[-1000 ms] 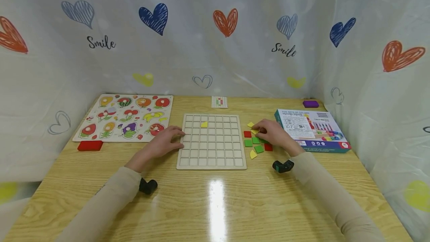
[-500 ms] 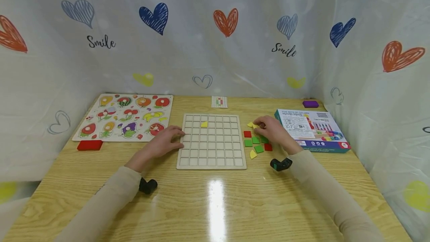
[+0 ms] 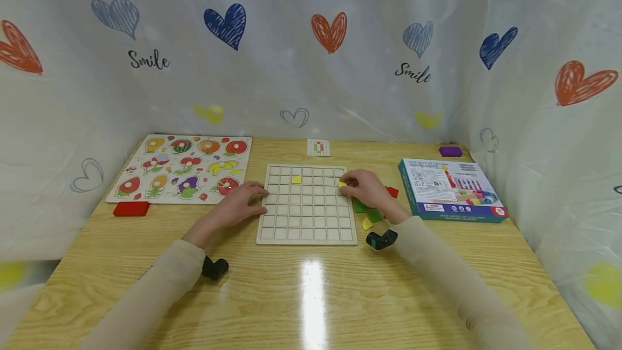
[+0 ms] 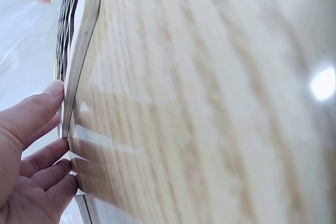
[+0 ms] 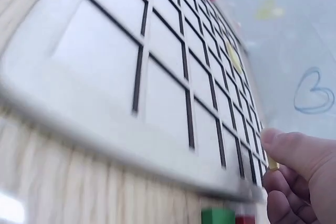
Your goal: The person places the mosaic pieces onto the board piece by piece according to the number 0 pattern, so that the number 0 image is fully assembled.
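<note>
My right hand (image 3: 365, 185) pinches a yellow tile (image 3: 342, 183) between thumb and fingers over the board's right edge. In the right wrist view only a sliver of that yellow tile (image 5: 272, 163) shows below the thumb. The square wooden grid board (image 3: 307, 235) lies flat on the table. One yellow tile with a rounded corner (image 3: 296, 180) sits in a cell of its second row. My left hand (image 3: 239, 204) rests its fingertips against the board's left edge. In the left wrist view the thumb (image 4: 39, 103) and relaxed fingers touch that edge.
Green tiles (image 3: 374, 215), a red tile (image 3: 391, 192) and a yellow tile (image 3: 367, 224) lie right of the board, partly hidden. A printed box (image 3: 457, 188) stands further right, a fruit puzzle (image 3: 180, 169) back left. Behind the board lies a pattern card (image 3: 318, 147). Red (image 3: 131, 209) and purple (image 3: 450, 151) blocks flank them.
My right hand has picked a yellow tile from the loose tiles and moved left with it to the board's right edge. My left hand has stayed at the board's left edge.
</note>
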`<action>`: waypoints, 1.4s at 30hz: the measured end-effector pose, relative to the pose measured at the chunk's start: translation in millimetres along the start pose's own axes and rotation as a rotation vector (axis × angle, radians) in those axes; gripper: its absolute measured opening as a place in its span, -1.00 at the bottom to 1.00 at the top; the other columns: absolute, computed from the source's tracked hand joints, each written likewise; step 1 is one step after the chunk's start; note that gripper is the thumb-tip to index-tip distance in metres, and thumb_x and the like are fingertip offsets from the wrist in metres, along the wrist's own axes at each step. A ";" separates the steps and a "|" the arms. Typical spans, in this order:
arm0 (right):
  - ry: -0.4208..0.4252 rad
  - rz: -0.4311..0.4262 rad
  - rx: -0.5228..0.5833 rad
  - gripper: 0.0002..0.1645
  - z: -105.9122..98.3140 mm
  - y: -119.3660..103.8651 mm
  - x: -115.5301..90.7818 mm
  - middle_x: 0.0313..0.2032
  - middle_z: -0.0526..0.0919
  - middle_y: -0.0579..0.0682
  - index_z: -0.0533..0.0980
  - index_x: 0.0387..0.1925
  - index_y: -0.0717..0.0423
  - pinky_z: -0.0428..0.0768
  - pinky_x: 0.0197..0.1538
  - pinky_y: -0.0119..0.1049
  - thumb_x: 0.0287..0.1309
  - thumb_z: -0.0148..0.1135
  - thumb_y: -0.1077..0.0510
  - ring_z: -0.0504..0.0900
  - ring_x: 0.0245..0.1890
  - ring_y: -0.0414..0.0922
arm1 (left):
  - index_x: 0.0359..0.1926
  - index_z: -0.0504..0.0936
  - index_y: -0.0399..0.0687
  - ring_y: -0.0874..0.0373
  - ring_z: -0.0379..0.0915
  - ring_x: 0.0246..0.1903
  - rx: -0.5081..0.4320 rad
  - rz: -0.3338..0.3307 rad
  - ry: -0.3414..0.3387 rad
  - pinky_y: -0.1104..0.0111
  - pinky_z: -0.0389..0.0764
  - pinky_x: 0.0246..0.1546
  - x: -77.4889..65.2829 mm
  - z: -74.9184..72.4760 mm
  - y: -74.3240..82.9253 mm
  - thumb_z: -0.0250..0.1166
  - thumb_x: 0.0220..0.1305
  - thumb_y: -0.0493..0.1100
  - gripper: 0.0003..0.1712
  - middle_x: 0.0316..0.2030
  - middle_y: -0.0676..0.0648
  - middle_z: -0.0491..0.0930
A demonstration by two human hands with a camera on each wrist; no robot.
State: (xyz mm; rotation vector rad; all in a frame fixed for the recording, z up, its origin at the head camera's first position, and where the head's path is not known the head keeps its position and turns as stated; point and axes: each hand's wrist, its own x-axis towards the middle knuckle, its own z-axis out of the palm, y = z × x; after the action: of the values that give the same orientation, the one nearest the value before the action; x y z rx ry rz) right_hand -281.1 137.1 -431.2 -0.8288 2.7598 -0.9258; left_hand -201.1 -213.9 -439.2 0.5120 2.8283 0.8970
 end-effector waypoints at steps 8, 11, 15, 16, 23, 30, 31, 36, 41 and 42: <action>-0.008 -0.024 0.011 -0.63 13.3 -16.2 23.6 -0.13 0.67 0.09 0.60 0.04 0.24 0.58 -0.04 -0.15 0.27 0.28 0.13 0.62 -0.17 -0.06 | 0.17 0.56 -0.26 -0.23 0.24 0.29 0.002 0.020 0.001 -0.07 0.29 0.28 2.2 -1.2 2.7 0.37 0.26 -0.10 -0.49 0.27 -0.33 0.35; -0.010 -0.025 0.015 -0.62 18.1 -22.0 31.5 -0.10 0.67 0.09 0.60 0.06 0.24 0.58 -0.02 -0.17 0.27 0.29 0.13 0.62 -0.16 -0.07 | 0.16 0.56 -0.27 -0.24 0.25 0.28 0.005 0.024 0.006 -0.08 0.29 0.28 2.5 -1.4 2.5 0.37 0.26 -0.10 -0.49 0.27 -0.33 0.35; -0.013 -0.032 0.000 -0.62 24.3 -28.9 38.7 -0.08 0.67 0.11 0.60 0.06 0.25 0.58 0.00 -0.17 0.27 0.28 0.15 0.62 -0.13 -0.06 | 0.16 0.56 -0.27 -0.25 0.25 0.28 0.011 0.030 0.002 -0.08 0.30 0.26 2.7 -0.4 1.6 0.37 0.26 -0.10 -0.49 0.26 -0.34 0.35; -0.016 -0.028 -0.005 -0.63 25.7 -30.5 39.8 -0.07 0.67 0.11 0.60 0.07 0.25 0.58 0.00 -0.17 0.27 0.28 0.16 0.62 -0.13 -0.06 | 0.16 0.56 -0.28 -0.25 0.25 0.27 0.012 0.031 0.000 -0.08 0.31 0.26 2.5 -0.4 1.6 0.37 0.26 -0.11 -0.49 0.26 -0.34 0.35; -0.026 -0.011 -0.057 -0.64 29.7 -36.1 42.7 -0.10 0.64 0.11 0.60 0.09 0.23 0.57 -0.03 -0.17 0.30 0.24 0.18 0.60 -0.14 -0.05 | 0.15 0.56 -0.28 -0.25 0.25 0.28 0.010 0.027 -0.001 -0.08 0.31 0.26 2.0 -1.3 3.6 0.37 0.26 -0.11 -0.49 0.26 -0.34 0.35; -0.025 -0.017 -0.077 -0.66 33.0 -34.1 45.4 -0.14 0.64 0.10 0.61 0.07 0.23 0.56 -0.07 -0.19 0.30 0.22 0.21 0.58 -0.17 -0.06 | 0.16 0.56 -0.26 -0.24 0.25 0.28 0.015 0.010 -0.003 -0.08 0.31 0.26 1.1 -0.7 1.3 0.37 0.26 -0.09 -0.48 0.27 -0.33 0.35; -0.028 -0.016 -0.076 -0.66 33.4 -34.2 45.5 -0.13 0.64 0.10 0.61 0.07 0.23 0.56 -0.07 -0.19 0.30 0.22 0.21 0.58 -0.17 -0.06 | 0.16 0.56 -0.26 -0.25 0.25 0.28 0.016 0.010 -0.003 -0.08 0.31 0.26 1.2 -0.4 0.5 0.37 0.26 -0.09 -0.49 0.27 -0.33 0.35; -0.030 0.001 -0.064 -0.66 34.0 -33.4 46.3 -0.13 0.66 0.08 0.61 0.06 0.22 0.57 -0.05 -0.19 0.30 0.22 0.19 0.60 -0.17 -0.07 | 0.17 0.56 -0.26 -0.25 0.24 0.28 0.014 0.013 -0.005 -0.08 0.31 0.26 1.0 -0.5 -0.9 0.37 0.26 -0.09 -0.48 0.27 -0.34 0.34; -0.030 0.023 -0.034 -0.71 32.7 -33.6 47.3 -0.15 0.68 0.06 0.63 -0.01 0.20 0.57 -0.04 -0.19 0.29 0.25 0.19 0.62 -0.17 -0.09 | 0.16 0.56 -0.27 -0.25 0.26 0.27 0.015 0.023 0.001 -0.08 0.32 0.25 0.8 -0.2 -1.6 0.37 0.26 -0.10 -0.49 0.26 -0.34 0.35; -0.032 0.025 -0.033 -0.72 32.7 -33.6 47.4 -0.15 0.68 0.05 0.63 -0.01 0.20 0.57 -0.04 -0.19 0.29 0.25 0.19 0.61 -0.18 -0.09 | 0.16 0.56 -0.27 -0.25 0.26 0.27 0.015 0.024 0.001 -0.08 0.33 0.25 0.8 -0.1 -1.6 0.37 0.26 -0.10 -0.49 0.26 -0.34 0.35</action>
State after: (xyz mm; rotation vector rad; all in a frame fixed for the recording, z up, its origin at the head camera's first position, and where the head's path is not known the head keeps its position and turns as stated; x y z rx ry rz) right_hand -296.7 72.4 -434.9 -0.8045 2.7586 -0.8570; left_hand -202.2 -214.9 -440.1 0.5481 2.8380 0.8817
